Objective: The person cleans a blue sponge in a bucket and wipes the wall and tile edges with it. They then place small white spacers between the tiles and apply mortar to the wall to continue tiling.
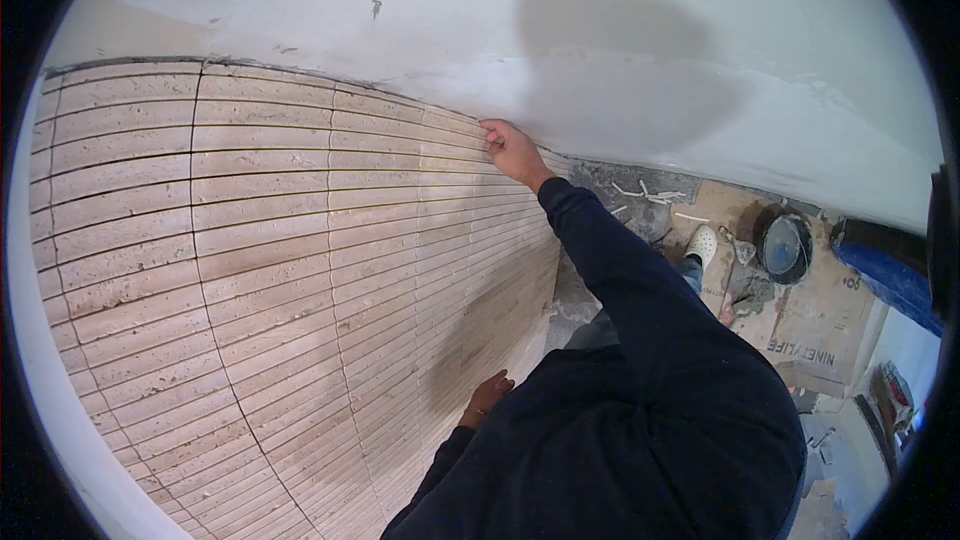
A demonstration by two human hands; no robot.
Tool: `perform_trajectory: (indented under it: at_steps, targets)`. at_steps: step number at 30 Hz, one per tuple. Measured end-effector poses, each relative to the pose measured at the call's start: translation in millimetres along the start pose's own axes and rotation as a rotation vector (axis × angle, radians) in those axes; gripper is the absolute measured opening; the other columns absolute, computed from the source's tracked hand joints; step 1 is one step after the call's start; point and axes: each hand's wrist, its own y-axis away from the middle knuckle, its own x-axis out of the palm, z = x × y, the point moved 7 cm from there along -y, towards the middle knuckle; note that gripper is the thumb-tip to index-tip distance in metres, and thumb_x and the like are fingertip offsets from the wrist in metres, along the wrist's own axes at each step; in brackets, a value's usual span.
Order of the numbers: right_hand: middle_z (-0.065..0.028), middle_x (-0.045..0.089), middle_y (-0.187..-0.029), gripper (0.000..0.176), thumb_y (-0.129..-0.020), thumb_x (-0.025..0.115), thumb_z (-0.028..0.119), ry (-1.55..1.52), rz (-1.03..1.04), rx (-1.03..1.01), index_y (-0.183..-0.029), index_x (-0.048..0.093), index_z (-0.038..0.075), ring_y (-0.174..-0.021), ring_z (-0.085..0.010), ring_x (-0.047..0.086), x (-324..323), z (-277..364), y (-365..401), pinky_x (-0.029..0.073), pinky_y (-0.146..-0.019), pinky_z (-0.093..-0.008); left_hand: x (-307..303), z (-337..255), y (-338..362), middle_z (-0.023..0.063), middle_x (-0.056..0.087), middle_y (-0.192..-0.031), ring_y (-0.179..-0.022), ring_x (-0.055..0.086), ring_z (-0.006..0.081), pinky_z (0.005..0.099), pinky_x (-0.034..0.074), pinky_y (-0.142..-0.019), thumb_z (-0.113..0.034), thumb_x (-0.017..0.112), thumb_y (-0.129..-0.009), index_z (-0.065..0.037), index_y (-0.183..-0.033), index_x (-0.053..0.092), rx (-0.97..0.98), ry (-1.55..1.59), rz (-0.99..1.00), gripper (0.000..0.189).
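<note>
My right hand [512, 152] reaches to the edge where the beige ribbed stone tiles [265, 200] meet the white wall [420, 10]. Its thumb and forefinger are drawn together in a pinch at the tile edge; whatever lies between them is too small to make out. Lower in the view, my left hand [488, 395] is close to the tiled surface, with fingers loosely bent and apart and nothing visible in them. A dark sleeve covers each arm. Long horizontal grooves and a few cross joints run through the tiles.
On the floor at right lie a black bucket [785, 246], flattened cardboard [820, 335] and scattered white strips [645, 193]. A white clog [703, 244] is planted near the bucket. A blue bag-like object [885, 275] rests against the white wall, beyond the bucket.
</note>
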Motion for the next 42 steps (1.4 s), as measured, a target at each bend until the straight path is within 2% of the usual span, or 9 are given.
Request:
perform_trajectory:
  at_steps: [8, 10, 14, 16, 17, 19, 29, 32, 42]
  targets:
    - [-0.0069, 0.060, -0.097, 0.037, -0.085, 0.057, 0.005, 0.012, 0.001, 0.001, -0.122, 0.056, 0.008, -0.082, -0.0181, 0.060, -2, 1, 0, 0.049, -0.078, -0.0294, 6, 5, -7, 0.0189, 0.061, -0.118, -0.109, 0.057, 0.0327, 0.0378, 0.046, -0.093, -0.033, 0.042, -0.094, -0.004, -0.128, 0.051, 0.106, -0.172, 0.041, 0.046]
    - [-0.0078, 0.061, -0.099, 0.037, -0.085, 0.057, 0.007, 0.036, -0.010, -0.017, -0.123, 0.056, 0.008, -0.083, -0.0187, 0.060, -2, 3, 0, 0.049, -0.078, -0.0295, 8, 21, -11, 0.0206, 0.059, -0.121, -0.110, 0.057, 0.0338, 0.0379, 0.046, -0.093, -0.032, 0.044, -0.093, -0.006, -0.127, 0.053, -0.061, -0.042, 0.017, 0.044]
    - [-0.0098, 0.063, -0.104, 0.043, -0.085, 0.056, 0.007, 0.075, 0.010, -0.013, -0.127, 0.055, 0.010, -0.085, -0.0212, 0.062, -3, 3, 4, 0.049, -0.080, -0.0301, 10, 36, -14, 0.0214, 0.060, -0.120, -0.111, 0.057, 0.0343, 0.0378, 0.046, -0.092, -0.035, 0.046, -0.092, -0.006, -0.129, 0.052, -0.084, -0.054, 0.010, 0.048]
    - [-0.0169, 0.065, -0.104, 0.051, -0.079, 0.056, 0.009, 0.107, -0.040, -0.102, -0.129, 0.055, 0.014, -0.095, -0.0328, 0.063, -6, 9, 9, 0.049, -0.086, -0.0369, 11, 18, -11, 0.0214, 0.062, -0.116, -0.111, 0.057, 0.0334, 0.0373, 0.045, -0.092, -0.041, 0.050, -0.090, -0.003, -0.134, 0.048, 0.214, -0.149, 0.033, 0.058]
    - [-0.0169, 0.065, -0.104, 0.051, -0.079, 0.056, 0.009, 0.105, -0.042, -0.105, -0.129, 0.055, 0.014, -0.095, -0.0328, 0.063, -5, 10, 9, 0.049, -0.086, -0.0369, 9, 12, -10, 0.0214, 0.062, -0.116, -0.111, 0.057, 0.0334, 0.0373, 0.045, -0.092, -0.041, 0.050, -0.090, -0.003, -0.134, 0.048, 0.215, -0.152, 0.031, 0.058]
    - [-0.0180, 0.064, -0.109, 0.055, -0.077, 0.056, 0.007, 0.117, -0.029, -0.080, -0.131, 0.054, 0.014, -0.101, -0.0338, 0.061, -3, 9, 10, 0.047, -0.089, -0.0380, 7, 25, -6, 0.0196, 0.064, -0.114, -0.110, 0.058, 0.0312, 0.0364, 0.045, -0.094, -0.042, 0.051, -0.091, -0.005, -0.134, 0.048, -0.100, 0.015, 0.019, 0.057]
    - [-0.0156, 0.063, -0.110, 0.046, -0.077, 0.056, 0.004, 0.056, -0.046, -0.020, -0.122, 0.055, 0.010, -0.101, -0.0305, 0.061, -5, 16, 7, 0.048, -0.087, -0.0383, 3, 16, 2, 0.0159, 0.063, -0.117, -0.112, 0.058, 0.0304, 0.0350, 0.044, -0.097, -0.040, 0.051, -0.092, -0.006, -0.133, 0.049, -0.008, 0.039, 0.016, 0.053]
    - [-0.0156, 0.063, -0.108, 0.045, -0.077, 0.056, 0.005, 0.064, -0.045, 0.003, -0.121, 0.056, 0.010, -0.100, -0.0305, 0.061, -4, 15, 6, 0.048, -0.086, -0.0384, 0, -2, 3, 0.0162, 0.062, -0.119, -0.114, 0.056, 0.0313, 0.0347, 0.043, -0.098, -0.039, 0.051, -0.092, -0.006, -0.133, 0.050, 0.048, -0.240, 0.027, 0.053]
    - [-0.0183, 0.060, -0.112, 0.047, -0.076, 0.056, 0.006, 0.105, -0.032, -0.018, -0.124, 0.052, 0.008, -0.102, -0.0323, 0.060, -2, 13, 5, 0.048, -0.087, -0.0392, 11, 38, -6, 0.0155, 0.065, -0.114, -0.110, 0.060, 0.0288, 0.0330, 0.045, -0.094, -0.042, 0.054, -0.091, -0.006, -0.134, 0.049, -0.087, 0.050, 0.024, 0.056]
